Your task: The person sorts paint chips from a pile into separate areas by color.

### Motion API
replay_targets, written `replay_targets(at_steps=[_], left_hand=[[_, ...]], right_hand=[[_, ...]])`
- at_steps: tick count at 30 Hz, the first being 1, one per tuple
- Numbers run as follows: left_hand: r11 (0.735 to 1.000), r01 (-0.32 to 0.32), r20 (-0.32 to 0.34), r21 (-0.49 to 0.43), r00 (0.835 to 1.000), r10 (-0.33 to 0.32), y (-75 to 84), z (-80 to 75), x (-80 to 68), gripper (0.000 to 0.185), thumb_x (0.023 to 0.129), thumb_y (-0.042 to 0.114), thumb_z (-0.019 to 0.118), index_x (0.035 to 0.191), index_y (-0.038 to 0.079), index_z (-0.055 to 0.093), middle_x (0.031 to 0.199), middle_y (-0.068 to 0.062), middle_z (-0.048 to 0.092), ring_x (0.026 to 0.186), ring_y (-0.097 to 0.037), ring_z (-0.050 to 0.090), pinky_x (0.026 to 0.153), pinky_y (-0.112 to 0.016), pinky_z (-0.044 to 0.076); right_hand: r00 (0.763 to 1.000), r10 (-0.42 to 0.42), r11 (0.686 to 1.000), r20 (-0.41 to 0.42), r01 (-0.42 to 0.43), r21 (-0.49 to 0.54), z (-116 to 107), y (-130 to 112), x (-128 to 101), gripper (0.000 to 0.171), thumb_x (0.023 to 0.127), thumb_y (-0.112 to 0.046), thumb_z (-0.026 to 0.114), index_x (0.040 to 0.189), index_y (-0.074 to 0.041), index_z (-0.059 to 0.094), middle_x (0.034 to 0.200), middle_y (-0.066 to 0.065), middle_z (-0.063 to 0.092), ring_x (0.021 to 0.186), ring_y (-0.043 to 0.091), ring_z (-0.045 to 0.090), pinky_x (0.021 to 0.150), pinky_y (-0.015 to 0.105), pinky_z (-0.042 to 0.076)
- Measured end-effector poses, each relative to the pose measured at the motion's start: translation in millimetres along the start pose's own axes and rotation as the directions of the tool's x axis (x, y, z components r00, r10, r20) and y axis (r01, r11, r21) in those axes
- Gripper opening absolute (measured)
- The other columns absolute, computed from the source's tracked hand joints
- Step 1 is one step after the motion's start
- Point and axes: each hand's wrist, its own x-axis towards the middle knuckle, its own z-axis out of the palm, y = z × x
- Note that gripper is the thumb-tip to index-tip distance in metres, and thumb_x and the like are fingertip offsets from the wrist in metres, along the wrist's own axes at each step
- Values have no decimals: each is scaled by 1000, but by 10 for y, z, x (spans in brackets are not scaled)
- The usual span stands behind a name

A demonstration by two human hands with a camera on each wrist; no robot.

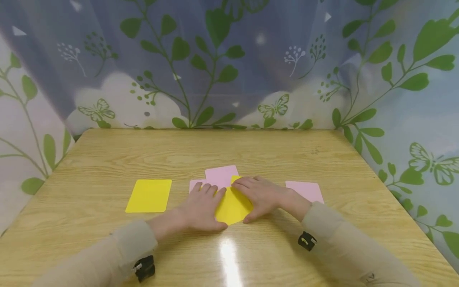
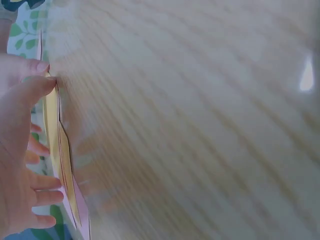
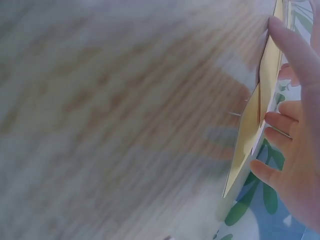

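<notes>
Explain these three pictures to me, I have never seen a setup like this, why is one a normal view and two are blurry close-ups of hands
No machine here: a person works with two bare hands at a wooden table. The wide picture comes from a camera on the person's head, looking down. The two close-ups come from cameras strapped to each wrist, so they see the table sideways and very near, hence the blur.

The left hand and the right hand both press flat on a yellow sheet in the middle, which lies over pink paper. In the wrist views the sheet shows edge-on beside the fingers. Another yellow card lies to the left, and a pink card to the right. Leaf-patterned curtains hang around the table.
</notes>
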Motion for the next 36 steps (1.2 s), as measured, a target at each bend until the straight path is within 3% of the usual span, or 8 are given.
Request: replay_targets(at_steps=[7,18,36], left_hand=[[998,-59,-7,4,998,59,-90,-37,-7,85,76,62,52,137,4,40,122,-13,49,116,-30,42,101,-50,25],[996,-84,15,18,996,83,-141,1,31,90,78,70,45,139,4,38,128,-13,47,119,-29,41,103,-47,25],[997,-82,-115,-14,990,80,-166,17,64,89,72,66,53,135,4,41,114,-10,49,108,-28,44,101,-47,27]], right_hand=[[1000,23,1000,17,-23,15,15,4,-16,94,73,-63,63,142,-7,30,143,9,34,130,25,33,100,48,33],[997,53,998,59,-55,35,0,-8,-20,97,74,-66,60,143,-6,28,146,10,30,132,26,30,99,50,33],[998,64,998,22,-64,12,5,-61,61,98,72,-65,62,143,-6,27,145,12,32,130,27,32,97,48,35]])
